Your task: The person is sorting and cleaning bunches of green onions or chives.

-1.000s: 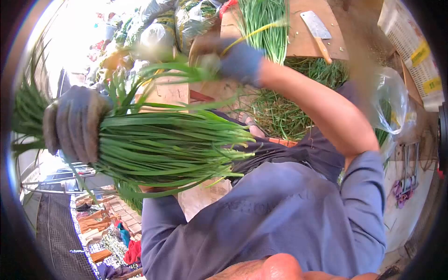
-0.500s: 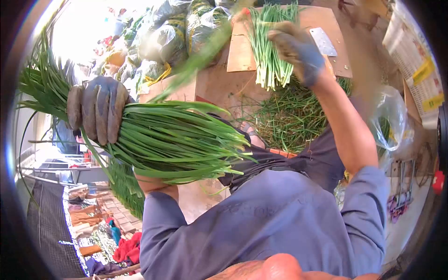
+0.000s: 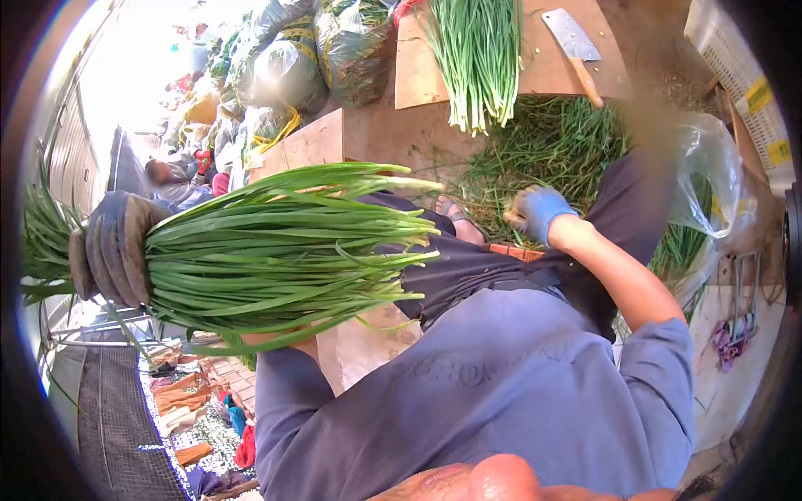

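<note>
My left hand (image 3: 115, 249), in a dirty grey-blue glove, is wrapped round a thick bunch of long green leaves (image 3: 284, 242) on the left. The pale cut ends point right, over my lap. My right hand (image 3: 537, 212), gloved in blue, has curled fingers beside my knee, near the heap of loose leaves (image 3: 543, 159); what its fingers hold, if anything, is too small to name. Beyond it, a second bunch (image 3: 478, 63) lies on a wooden board (image 3: 415, 79), with a cleaver (image 3: 572, 40) to its right.
Filled plastic bags (image 3: 288, 75) stand at the upper left, near another person (image 3: 175, 177). A clear bag (image 3: 710, 179) with greens is at the right, below a white crate (image 3: 743, 83). A foot in a sandal (image 3: 458, 219) shows near the heap.
My right hand has come down from the bunch on the board towards my knee. My left hand and its bunch have shifted left and slightly down. The view has also shifted.
</note>
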A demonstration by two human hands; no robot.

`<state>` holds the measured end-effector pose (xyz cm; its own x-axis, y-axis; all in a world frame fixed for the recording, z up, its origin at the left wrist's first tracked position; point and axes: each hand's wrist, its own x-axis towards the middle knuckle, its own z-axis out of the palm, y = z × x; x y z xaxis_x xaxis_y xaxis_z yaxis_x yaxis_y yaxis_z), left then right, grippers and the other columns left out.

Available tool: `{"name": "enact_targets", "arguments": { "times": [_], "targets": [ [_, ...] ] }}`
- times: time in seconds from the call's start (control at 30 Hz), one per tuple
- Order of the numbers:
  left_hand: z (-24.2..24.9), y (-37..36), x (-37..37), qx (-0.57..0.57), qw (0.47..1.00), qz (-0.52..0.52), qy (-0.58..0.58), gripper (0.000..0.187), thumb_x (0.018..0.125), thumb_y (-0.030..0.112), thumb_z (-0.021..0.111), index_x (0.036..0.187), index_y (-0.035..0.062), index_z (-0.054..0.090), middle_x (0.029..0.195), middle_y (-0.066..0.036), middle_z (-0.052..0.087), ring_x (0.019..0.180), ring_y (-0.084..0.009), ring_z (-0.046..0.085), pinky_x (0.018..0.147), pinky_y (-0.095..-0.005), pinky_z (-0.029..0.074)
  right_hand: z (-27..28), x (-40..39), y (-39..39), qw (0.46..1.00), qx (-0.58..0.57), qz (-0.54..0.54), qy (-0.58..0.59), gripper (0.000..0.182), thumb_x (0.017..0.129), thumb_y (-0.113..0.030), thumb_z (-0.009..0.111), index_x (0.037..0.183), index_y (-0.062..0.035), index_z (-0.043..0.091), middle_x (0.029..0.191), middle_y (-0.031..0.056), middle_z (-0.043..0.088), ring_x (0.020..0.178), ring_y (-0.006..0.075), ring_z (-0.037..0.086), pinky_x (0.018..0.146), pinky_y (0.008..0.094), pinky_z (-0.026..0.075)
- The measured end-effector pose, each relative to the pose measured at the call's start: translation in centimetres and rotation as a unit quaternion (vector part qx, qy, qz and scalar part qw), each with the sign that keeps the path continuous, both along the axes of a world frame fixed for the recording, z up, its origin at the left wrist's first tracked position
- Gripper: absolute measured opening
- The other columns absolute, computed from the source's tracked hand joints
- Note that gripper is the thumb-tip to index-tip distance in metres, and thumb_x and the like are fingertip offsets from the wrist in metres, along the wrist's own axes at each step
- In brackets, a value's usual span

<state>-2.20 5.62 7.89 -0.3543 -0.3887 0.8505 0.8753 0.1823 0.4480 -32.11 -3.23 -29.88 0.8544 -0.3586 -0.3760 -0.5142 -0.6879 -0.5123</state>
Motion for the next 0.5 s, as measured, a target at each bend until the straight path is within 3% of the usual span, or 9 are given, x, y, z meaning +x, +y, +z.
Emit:
{"name": "enact_targets", "arguments": {
  "times": [0.07,0.13,0.17,0.27,0.37,0.4,0.5],
  "targets": [
    [0.3,0.0,-0.1,0.004,1.000,0.003,-0.001,0.006,0.090,0.009,0.062,0.091,0.0033,0.059,0.063,-0.004,0.064,0.055,-0.0125,0.064,0.057,-0.0286,0.055,1.5,0.2,0.5,0.991,0.046,0.003,-0.127,0.042,0.093,-0.038,0.059,0.115,-0.0029,0.063,0.116,0.0221,0.061,0.102,0.0390,0.061,0.092,0.0442,0.048],
    [0.5,-0.1,-0.2,0.004,1.000,0.004,0.002,0.006,0.090,0.009,0.062,0.091,0.0037,0.059,0.063,-0.003,0.064,0.054,-0.0120,0.063,0.057,-0.0283,0.055,1.1,1.8,1.7,0.957,0.090,-0.088,-0.261,0.047,0.091,-0.038,0.063,0.123,-0.0051,0.057,0.118,0.0200,0.062,0.103,0.0362,0.063,0.089,0.0435,0.050],
    [0.6,0.1,-0.4,0.004,1.000,0.003,0.002,0.006,0.090,0.010,0.062,0.091,0.0039,0.059,0.063,-0.003,0.063,0.054,-0.0118,0.063,0.057,-0.0281,0.054,1.1,2.8,2.1,0.930,0.109,-0.131,-0.326,0.051,0.090,-0.038,0.065,0.127,-0.0062,0.054,0.120,0.0189,0.062,0.103,0.0348,0.064,0.087,0.0431,0.051],
    [0.9,0.2,-0.5,0.010,1.000,0.011,0.000,0.006,0.090,0.010,0.062,0.091,0.0044,0.059,0.062,-0.002,0.063,0.054,-0.0111,0.063,0.058,-0.0276,0.053,4.3,5.6,3.2,0.821,0.314,-0.188,-0.438,0.040,0.095,-0.026,0.061,0.129,-0.0058,0.053,0.110,0.0097,0.063,0.100,0.0227,0.063,0.087,0.0344,0.051],
    [1.2,0.3,-0.5,0.015,1.000,0.019,-0.003,0.007,0.090,0.011,0.062,0.091,0.0049,0.059,0.062,0.000,0.062,0.054,-0.0104,0.062,0.059,-0.0271,0.052,3.8,9.5,3.4,0.740,0.408,-0.158,-0.511,0.038,0.097,-0.024,0.059,0.130,-0.0058,0.052,0.105,0.0051,0.061,0.095,0.0143,0.060,0.081,0.0288,0.050],
    [1.3,0.4,-0.5,0.018,1.000,0.021,-0.002,0.007,0.090,0.011,0.062,0.091,0.0051,0.059,0.062,0.000,0.062,0.054,-0.0102,0.062,0.059,-0.0269,0.052,6.3,8.8,2.7,0.652,0.573,-0.122,-0.481,0.035,0.097,-0.025,0.060,0.125,-0.0052,0.053,0.100,0.0038,0.061,0.086,0.0106,0.059,0.073,0.0249,0.050],
    [1.3,0.4,-0.2,0.028,0.999,0.034,-0.004,0.007,0.090,0.011,0.062,0.091,0.0056,0.059,0.062,0.001,0.062,0.054,-0.0095,0.061,0.060,-0.0264,0.051,4.7,10.2,1.2,0.584,0.669,-0.073,-0.454,0.029,0.097,-0.026,0.062,0.117,-0.0060,0.055,0.089,0.0004,0.060,0.075,0.0066,0.057,0.063,0.0214,0.047]
  ]
}}
